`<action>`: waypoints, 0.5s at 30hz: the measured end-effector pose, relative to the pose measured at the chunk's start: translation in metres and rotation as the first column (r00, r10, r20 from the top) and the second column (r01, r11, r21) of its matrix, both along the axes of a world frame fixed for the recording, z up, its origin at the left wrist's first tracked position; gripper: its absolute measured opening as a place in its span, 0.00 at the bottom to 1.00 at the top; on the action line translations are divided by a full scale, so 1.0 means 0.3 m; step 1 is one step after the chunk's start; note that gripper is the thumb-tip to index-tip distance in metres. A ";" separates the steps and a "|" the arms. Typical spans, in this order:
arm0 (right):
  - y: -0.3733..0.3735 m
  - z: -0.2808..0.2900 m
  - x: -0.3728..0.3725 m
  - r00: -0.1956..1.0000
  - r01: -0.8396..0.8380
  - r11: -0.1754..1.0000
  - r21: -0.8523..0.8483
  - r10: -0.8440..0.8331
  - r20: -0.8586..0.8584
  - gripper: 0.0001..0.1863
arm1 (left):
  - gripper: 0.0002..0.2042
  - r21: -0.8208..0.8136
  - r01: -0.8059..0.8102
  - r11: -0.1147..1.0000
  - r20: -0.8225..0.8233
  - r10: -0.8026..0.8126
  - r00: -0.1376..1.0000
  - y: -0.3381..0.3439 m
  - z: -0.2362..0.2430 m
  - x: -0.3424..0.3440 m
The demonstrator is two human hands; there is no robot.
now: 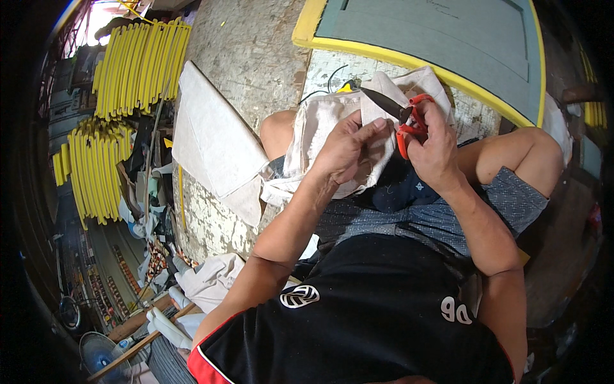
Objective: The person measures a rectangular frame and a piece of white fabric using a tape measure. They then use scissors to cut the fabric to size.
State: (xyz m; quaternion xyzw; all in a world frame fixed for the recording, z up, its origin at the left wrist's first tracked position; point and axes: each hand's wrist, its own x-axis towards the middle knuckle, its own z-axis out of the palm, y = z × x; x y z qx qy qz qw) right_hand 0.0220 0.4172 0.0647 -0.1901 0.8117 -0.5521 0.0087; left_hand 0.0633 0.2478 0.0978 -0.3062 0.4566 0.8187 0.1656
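My right hand (433,142) is closed round the red handles of a pair of scissors (387,104), whose dark blades point up and to the left. A piece of off-white cloth (316,131) lies bunched across my lap and over the worn board in front of me. Between thumb and fingers, my left hand (345,146) pinches an edge of this cloth just below the blades. The blades lie close over the cloth; whether they are cutting into it I cannot tell. Behind the scissors sits a small yellow and black object (348,86), partly hidden by cloth.
A flat off-white cloth piece (214,134) lies on the worn wooden surface (246,51) to the left. Beyond my hands rests a grey-green panel with a yellow frame (441,32). Yellow slatted pieces (137,67) stack at the far left. A fan (99,355) stands at the lower left.
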 end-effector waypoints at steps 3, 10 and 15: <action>-0.005 -0.018 0.004 1.000 0.006 1.000 -0.005 -0.006 0.006 0.22 | 0.06 0.018 0.020 1.000 -0.083 -0.019 0.996 -0.018 -0.062 0.023; -0.010 -0.055 -0.020 0.925 0.048 0.976 -0.212 0.037 0.378 0.21 | 0.13 -0.185 0.009 0.983 -0.243 -0.054 0.968 0.008 -0.120 0.057; -0.013 -0.044 -0.020 0.923 0.057 0.966 -0.253 0.046 0.382 0.19 | 0.14 -0.008 -0.036 0.999 -0.215 0.034 0.976 0.010 -0.112 0.054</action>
